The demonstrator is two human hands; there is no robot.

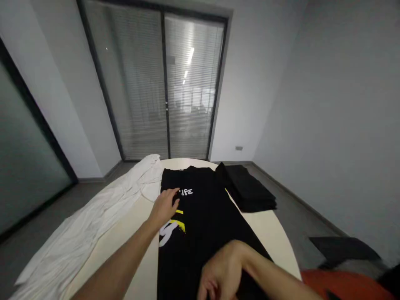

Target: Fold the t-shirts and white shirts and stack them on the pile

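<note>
A black T-shirt with white and yellow print lies spread flat on a pale oval table. My left hand rests palm down on the shirt's left side near the white lettering, fingers stretched out and open. My right hand hovers at the shirt's lower part, near the bottom edge of the view, its fingers curled downward against the fabric; whether it grips the cloth I cannot make out.
A stack of folded black garments lies at the table's far right. White cloth is draped along the left side. An orange seat sits at the lower right. Closed blinds cover the glass doors behind.
</note>
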